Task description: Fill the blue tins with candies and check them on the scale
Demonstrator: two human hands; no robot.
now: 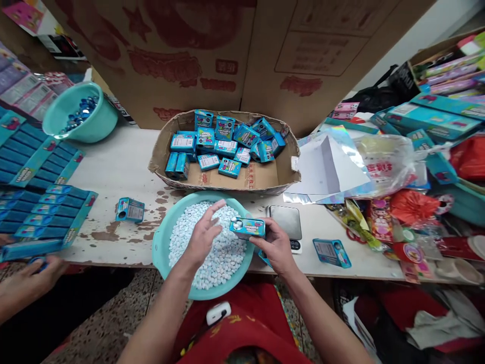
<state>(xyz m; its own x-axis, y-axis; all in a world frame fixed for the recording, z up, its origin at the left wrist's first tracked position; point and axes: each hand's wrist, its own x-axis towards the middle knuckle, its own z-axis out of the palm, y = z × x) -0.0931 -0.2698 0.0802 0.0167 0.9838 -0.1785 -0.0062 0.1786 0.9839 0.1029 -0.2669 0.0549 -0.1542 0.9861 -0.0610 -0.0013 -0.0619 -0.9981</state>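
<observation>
My right hand [279, 246] grips a small blue candy box [248, 227] marked "Caramelo Macizo", held tilted over the right side of a turquoise basin [157, 247]. Pale round candies show at the box's left end. Many small white and pale-blue candies [212, 263] fill the basin. Above them hovers my left hand [204, 235], fingers apart, with nothing visible in it. Partly hidden below my right hand is another blue box [264, 258]. A digital scale [285, 222] sits just behind that hand.
A cut-down cardboard box [265, 179] with several blue candy boxes stands behind the basin. Single boxes lie left [130, 210] and right [332, 253]. Far left, a co-worker's hand [41, 273] works beside filled display trays [49, 215]. A bowl [102, 119] holds shiny blue pieces.
</observation>
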